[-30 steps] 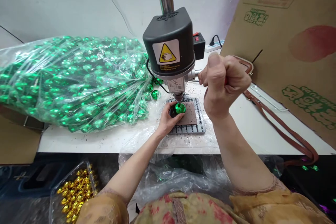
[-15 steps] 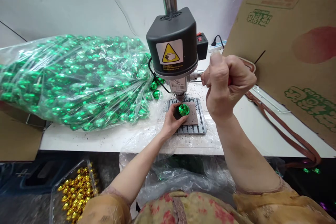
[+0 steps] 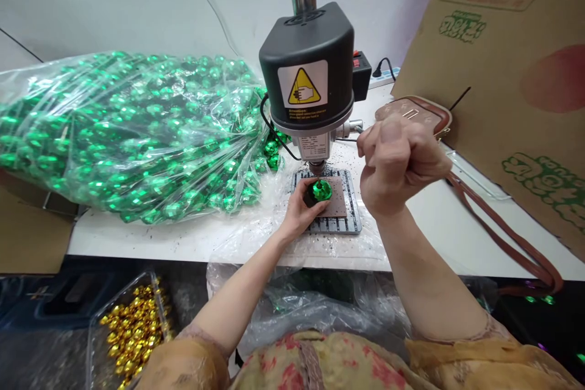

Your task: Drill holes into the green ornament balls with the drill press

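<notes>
Under the chuck of a black bench drill press (image 3: 308, 73), my left hand (image 3: 300, 207) grips a shiny green faceted ball (image 3: 321, 191) between thumb and fingers. The ball rests over a brownish square board (image 3: 337, 204) on the slotted metal base (image 3: 353, 213). My right hand (image 3: 397, 158) is closed in a fist at the right of the machine, around the feed lever (image 3: 354, 127), whose grip is hidden inside my fingers. Dark shavings are scattered over the base and around it.
A clear bag of green balls (image 3: 137, 140) fills the table's left. To the right stand a brown purse (image 3: 414, 111) with a strap and a large cardboard box (image 3: 516, 85). Below the table edge, a clear bin (image 3: 91, 347) contains gold balls (image 3: 132, 329).
My right fist has come slightly lower with the lever, uncovering more of the purse behind it. My left hand stays on the green ball. The camera view has shifted slightly.
</notes>
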Action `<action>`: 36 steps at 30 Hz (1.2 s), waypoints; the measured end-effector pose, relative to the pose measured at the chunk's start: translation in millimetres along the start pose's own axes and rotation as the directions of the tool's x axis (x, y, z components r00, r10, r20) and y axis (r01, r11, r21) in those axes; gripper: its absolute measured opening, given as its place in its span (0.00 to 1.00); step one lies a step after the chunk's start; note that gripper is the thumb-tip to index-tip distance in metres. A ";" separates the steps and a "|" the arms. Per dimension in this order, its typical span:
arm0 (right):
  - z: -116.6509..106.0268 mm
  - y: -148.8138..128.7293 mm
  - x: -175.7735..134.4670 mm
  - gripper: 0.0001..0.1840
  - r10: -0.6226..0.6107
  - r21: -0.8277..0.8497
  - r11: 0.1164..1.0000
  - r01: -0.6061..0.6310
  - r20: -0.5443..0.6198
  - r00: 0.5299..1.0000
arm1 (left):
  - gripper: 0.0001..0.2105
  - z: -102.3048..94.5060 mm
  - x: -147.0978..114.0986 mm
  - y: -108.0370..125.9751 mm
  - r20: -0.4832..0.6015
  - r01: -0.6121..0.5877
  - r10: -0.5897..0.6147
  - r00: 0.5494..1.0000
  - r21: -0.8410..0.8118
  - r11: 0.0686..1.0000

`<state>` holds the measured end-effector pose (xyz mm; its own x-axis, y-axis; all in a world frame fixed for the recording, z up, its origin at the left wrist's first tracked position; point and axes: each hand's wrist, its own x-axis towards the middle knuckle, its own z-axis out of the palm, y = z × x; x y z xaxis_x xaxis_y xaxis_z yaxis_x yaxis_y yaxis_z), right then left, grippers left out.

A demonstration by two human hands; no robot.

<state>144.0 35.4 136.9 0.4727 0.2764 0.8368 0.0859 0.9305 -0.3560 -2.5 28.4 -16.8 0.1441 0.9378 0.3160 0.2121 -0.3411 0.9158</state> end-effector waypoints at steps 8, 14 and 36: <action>-2.6 5.2 -5.0 0.29 -0.049 0.033 0.998 0.049 -0.013 0.999 | 0.27 0.0 -1.1 2.5 -0.003 -0.003 0.003 1.000 -0.006 1.000; -4.4 8.1 -8.7 0.28 -0.088 0.049 0.995 0.089 -0.020 0.996 | 0.27 -0.4 -0.7 -0.1 0.006 0.002 -0.002 1.000 -0.029 1.000; -10.5 13.8 -21.4 0.27 -0.188 0.073 0.979 0.188 -0.013 0.982 | 0.26 0.7 -1.6 0.0 0.000 0.006 -0.006 1.000 -0.028 1.000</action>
<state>144.3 39.8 109.7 0.4593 0.0934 0.8834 0.1091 0.9810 -0.1605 -2.1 26.9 -17.4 0.1431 0.9397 0.3106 0.1859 -0.3338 0.9241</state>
